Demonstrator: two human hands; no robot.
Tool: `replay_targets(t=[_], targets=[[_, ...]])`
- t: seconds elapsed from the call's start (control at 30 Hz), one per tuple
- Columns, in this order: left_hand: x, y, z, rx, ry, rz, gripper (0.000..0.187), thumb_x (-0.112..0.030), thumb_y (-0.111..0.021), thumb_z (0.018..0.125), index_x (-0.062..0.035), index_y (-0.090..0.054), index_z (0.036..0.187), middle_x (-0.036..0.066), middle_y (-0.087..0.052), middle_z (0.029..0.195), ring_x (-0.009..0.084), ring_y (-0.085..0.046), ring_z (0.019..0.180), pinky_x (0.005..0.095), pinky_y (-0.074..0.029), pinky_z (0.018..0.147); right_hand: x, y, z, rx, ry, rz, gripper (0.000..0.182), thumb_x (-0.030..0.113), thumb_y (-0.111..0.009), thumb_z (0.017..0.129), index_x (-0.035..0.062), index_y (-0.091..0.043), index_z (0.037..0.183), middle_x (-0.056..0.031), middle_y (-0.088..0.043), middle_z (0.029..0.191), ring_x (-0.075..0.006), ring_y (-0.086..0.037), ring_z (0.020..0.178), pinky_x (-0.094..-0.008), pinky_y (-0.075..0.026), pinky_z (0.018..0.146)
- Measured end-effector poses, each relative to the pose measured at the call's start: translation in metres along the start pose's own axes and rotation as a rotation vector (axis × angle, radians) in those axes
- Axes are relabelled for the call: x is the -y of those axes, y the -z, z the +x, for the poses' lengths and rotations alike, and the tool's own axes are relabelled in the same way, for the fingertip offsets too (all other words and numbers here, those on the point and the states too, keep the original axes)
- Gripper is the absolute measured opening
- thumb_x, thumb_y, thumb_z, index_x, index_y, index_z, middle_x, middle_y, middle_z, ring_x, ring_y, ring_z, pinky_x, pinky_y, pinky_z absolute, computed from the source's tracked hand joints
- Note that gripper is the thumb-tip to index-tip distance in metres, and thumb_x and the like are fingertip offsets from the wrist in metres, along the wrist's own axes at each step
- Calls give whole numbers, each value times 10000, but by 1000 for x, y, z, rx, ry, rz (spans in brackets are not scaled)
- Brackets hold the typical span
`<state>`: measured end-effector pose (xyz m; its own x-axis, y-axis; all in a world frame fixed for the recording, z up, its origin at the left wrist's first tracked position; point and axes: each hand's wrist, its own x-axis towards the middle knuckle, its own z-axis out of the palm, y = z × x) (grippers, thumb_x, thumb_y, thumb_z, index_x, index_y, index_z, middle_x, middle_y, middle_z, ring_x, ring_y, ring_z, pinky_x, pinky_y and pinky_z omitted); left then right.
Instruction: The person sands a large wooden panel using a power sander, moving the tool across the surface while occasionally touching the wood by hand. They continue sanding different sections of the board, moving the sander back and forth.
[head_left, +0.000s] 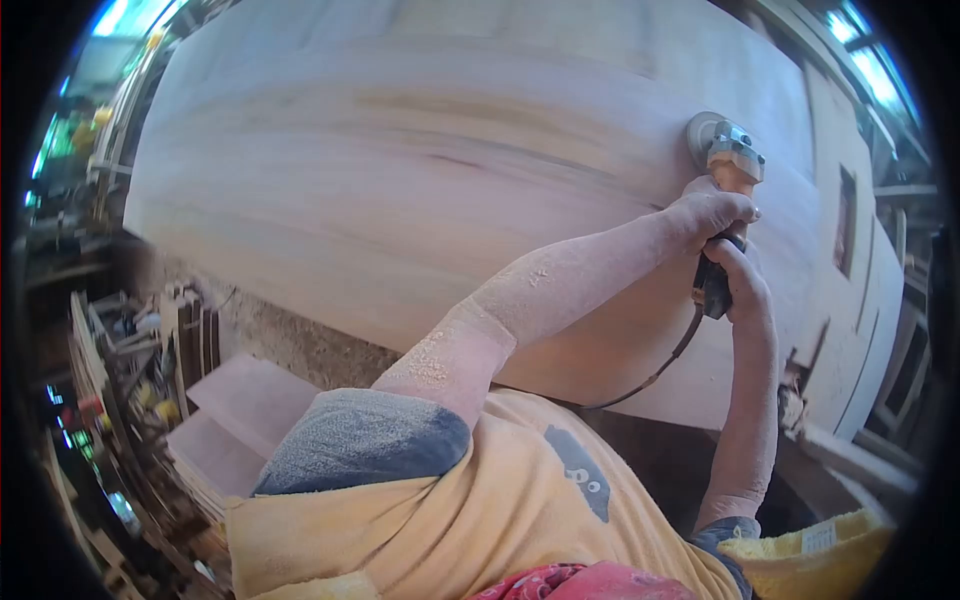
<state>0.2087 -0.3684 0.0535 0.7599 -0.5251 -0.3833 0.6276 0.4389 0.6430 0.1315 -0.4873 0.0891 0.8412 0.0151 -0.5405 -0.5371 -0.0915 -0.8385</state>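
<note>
An angle grinder with an orange body and metal head rests over a wide pale wooden slab. Its round disc lies against the wood near the slab's right end. My left hand is wrapped round the orange body just behind the head. Farther back, my right hand grips the black rear handle, from which a dark cord curves down toward my body. Sawdust coats both forearms. Brown and reddish grain streaks run along the slab.
Stacked boards stand at the lower left, with scrap wood around them. To the right of the slab is another pale board with a slot cut in it. Rough dusty ground shows below the slab's near edge.
</note>
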Motion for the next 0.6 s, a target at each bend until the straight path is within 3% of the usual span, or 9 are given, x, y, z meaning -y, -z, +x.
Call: replay_targets(t=[0.07, 0.2, 0.3, 0.4, 0.57, 0.6], targets=[[-39, 49, -24, -16, -35, -41, 169, -112, -788, 806, -46, -640, 854, 67, -641, 755, 162, -620, 612, 341, -514, 572, 26, -61, 15, 46, -21, -82, 319, 242, -700, 816, 34, -644, 1051, -40, -635, 875, -139, -629, 737, -315, -538, 641], [-104, 148, -71, -105, -145, -118, 222, -145, -802, 829, -51, -623, 920, 44, -624, 787, 146, -621, 634, 315, -537, 577, 57, -174, 51, 175, -30, -173, 354, 281, -717, 812, 29, -632, 1046, -44, -620, 841, -145, -614, 677, -321, -534, 593], [-158, 233, -116, -184, -241, -134, 231, -160, -809, 834, -48, -625, 919, 51, -631, 785, 153, -624, 624, 322, -547, 582, 75, -281, 77, 216, -4, -186, 364, 291, -726, 811, -13, -621, 981, -103, -638, 726, -223, -651, 538, -348, -543, 481], [-205, 315, -158, -235, -275, -134, 214, -172, -792, 855, -49, -631, 923, 46, -630, 769, 163, -636, 635, 328, -556, 588, 95, -377, 99, 333, -11, -272, 366, 298, -731, 825, 18, -621, 1034, -68, -620, 793, -170, -624, 599, -327, -543, 520], [-283, 448, -226, -278, -377, -119, 231, -170, -774, 860, -61, -620, 993, 44, -640, 808, 158, -654, 671, 318, -570, 618, 126, -527, 125, 485, 55, -308, 343, 306, -752, 819, 4, -647, 946, -110, -662, 735, -205, -655, 560, -331, -546, 498], [-298, 464, -240, -334, -418, -119, 197, -161, -774, 851, -71, -622, 940, 38, -631, 785, 157, -637, 644, 318, -552, 587, 129, -554, 132, 515, 73, -286, 338, 307, -755, 817, 4, -655, 929, -111, -665, 726, -204, -654, 558, -336, -548, 497]])
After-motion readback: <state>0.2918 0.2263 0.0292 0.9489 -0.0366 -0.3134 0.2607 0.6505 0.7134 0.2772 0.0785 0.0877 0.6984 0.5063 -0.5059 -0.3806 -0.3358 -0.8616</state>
